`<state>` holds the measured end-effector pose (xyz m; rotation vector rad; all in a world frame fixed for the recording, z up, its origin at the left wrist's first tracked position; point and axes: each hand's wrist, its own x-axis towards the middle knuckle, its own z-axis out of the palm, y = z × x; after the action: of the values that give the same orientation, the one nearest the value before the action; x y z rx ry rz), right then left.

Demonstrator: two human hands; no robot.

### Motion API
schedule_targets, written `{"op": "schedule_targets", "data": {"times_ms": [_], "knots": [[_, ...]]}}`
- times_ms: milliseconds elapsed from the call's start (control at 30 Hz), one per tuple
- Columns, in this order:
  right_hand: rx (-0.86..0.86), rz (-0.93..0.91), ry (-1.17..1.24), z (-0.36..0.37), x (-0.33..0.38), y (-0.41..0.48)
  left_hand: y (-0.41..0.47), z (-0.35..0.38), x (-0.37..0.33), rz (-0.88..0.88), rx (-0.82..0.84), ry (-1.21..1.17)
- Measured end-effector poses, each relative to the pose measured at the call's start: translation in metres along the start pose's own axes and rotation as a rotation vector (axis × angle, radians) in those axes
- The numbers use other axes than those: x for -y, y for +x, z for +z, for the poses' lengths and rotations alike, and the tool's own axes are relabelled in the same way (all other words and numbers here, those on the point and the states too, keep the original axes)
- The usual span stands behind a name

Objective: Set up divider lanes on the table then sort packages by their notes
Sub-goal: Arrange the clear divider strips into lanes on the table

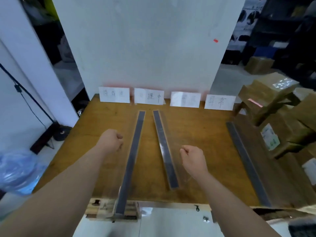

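Divider strips lie lengthwise on the wooden table [196,130]: left [131,159], middle [165,147], right [248,163]. Left hand [111,140] and right hand [193,159] hover with fingers curled into loose fists, holding nothing, flanking the two nearer strips.

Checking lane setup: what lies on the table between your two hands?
In the head view, two dividers: the left strip and middle strip lie between the left hand and right hand; neither hand touches them.

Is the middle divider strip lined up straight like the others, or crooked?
Crooked. The middle divider strip slants, its far end nearly meeting the left strip below the cards.
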<state>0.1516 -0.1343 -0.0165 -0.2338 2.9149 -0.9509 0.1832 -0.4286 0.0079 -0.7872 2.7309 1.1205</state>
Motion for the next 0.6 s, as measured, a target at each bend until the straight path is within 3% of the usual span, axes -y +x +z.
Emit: {"op": "schedule_targets", "data": {"times_ms": [267, 600], "knots": [[0.027, -0.005, -0.021, 0.067, 0.100, 0.016, 0.037, -0.083, 0.068, 0.035, -0.094, 0.026], [0.001, 0.181, -0.053, 0.148, 0.182, 0.025, 0.094, -0.144, 0.141, 0.065, -0.024, 0.190]]}}
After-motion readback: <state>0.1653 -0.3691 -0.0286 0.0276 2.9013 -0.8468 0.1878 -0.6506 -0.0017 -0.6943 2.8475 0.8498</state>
